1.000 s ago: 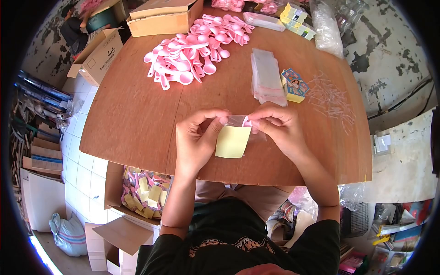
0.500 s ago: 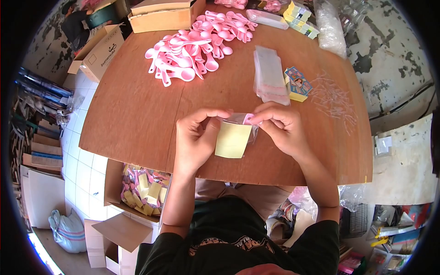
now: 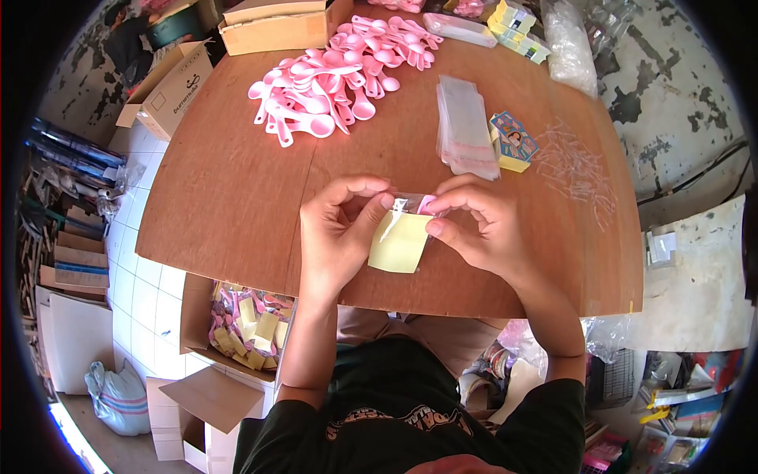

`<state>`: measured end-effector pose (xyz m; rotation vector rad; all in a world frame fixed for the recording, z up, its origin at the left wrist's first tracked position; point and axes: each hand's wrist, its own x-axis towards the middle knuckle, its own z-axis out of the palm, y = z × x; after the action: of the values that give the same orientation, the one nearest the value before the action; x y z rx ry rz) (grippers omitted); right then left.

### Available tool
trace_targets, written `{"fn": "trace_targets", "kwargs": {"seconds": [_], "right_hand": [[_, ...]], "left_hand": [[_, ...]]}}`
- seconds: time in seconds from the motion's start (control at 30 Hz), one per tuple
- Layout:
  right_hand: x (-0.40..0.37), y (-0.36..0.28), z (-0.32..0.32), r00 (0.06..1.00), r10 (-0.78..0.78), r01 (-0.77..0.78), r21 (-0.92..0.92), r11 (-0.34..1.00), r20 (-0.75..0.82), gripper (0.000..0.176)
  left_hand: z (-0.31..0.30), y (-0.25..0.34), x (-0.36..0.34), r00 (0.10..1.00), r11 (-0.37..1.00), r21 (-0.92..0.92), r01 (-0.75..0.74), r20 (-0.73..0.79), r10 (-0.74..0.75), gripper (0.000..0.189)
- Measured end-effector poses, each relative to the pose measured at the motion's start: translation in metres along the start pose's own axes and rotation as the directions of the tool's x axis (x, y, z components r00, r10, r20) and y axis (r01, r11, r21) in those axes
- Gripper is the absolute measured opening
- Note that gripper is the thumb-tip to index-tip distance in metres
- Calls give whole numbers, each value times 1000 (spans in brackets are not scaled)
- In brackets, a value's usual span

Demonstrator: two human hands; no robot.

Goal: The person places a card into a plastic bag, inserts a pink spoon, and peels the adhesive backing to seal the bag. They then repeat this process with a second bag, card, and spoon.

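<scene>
Both hands pinch the top of a small clear packet (image 3: 401, 237) that holds a pale yellow card and a pink spoon, just above the near edge of the round wooden table (image 3: 237, 197). My left hand (image 3: 335, 233) grips its left side with thumb and fingers. My right hand (image 3: 478, 225) holds the right side, fingers folded over the flap. A pile of pink plastic spoons (image 3: 332, 75) lies at the far middle of the table. A stack of clear bags (image 3: 466, 126) sits to the right of it.
A small printed box (image 3: 512, 142) and scattered clear strips (image 3: 572, 170) lie at right. Cardboard boxes (image 3: 276, 28) stand at the far edge. An open carton of filled packets (image 3: 245, 320) sits on the floor at lower left. Another person (image 3: 130, 39) is far left.
My hands have drawn closer together and the packet's top flap has been folded down over the card. The packet has stayed in roughly the same place.
</scene>
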<state>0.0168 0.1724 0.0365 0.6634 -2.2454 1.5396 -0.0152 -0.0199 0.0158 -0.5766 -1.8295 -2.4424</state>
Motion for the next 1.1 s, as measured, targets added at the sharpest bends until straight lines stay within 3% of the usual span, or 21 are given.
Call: {"fn": "trace_targets", "kwargs": {"seconds": [0.17,0.33,0.43,0.53,0.6,0.67,0.7,0.77,0.83,0.9,0.93,0.97,1.0,1.03,1.1], "right_hand": [[0,-1,1,1000,-8,8,-55,998,13,20],[-2,-1,3,1000,14,-15,43,999,22,22],[-2,1,2,999,16,-18,49,999,33,22],[-5,4,0,998,61,-62,128,990,15,20],[-6,6,-1,996,84,-85,194,977,16,20],[-6,6,-7,994,106,-107,257,960,19,19],[-6,4,-13,992,123,-127,159,979,32,18],[-6,4,-21,989,143,-145,61,988,40,19],[-4,6,-27,982,187,-186,-91,978,2,22],[-2,11,-35,980,197,-191,-193,962,15,27],[-1,14,-38,992,127,-116,-424,898,-2,30],[0,16,-40,999,55,-44,-631,775,-2,33],[-4,26,-43,999,40,-21,-755,655,7,40],[-6,34,-46,999,39,-26,-753,658,0,40],[-6,48,-49,999,16,25,-926,376,33,43]], "left_hand": [[-1,1,0,1000,1000,21,11,-5,-10,13],[-2,-1,0,1000,999,50,14,-19,-13,11],[-1,-1,0,1000,999,52,0,-30,2,19],[-2,5,-4,999,996,79,32,12,-33,33],[-12,11,-9,956,963,192,190,189,-226,49],[-23,24,-21,930,955,187,232,246,-274,49],[-30,28,-30,898,944,185,275,301,-320,48],[-55,34,-48,851,965,233,124,475,-224,45],[-78,42,-57,722,955,273,-118,684,-106,41],[-102,45,-70,564,907,399,-135,783,-261,41],[-111,48,-77,504,817,573,-65,725,-468,37],[-120,48,-84,518,683,726,-86,618,-591,38],[-131,41,-96,595,520,852,-58,448,-667,38],[-141,33,-109,663,338,941,-13,261,-702,37],[-157,29,-123,687,303,953,4,217,-694,36]]}}
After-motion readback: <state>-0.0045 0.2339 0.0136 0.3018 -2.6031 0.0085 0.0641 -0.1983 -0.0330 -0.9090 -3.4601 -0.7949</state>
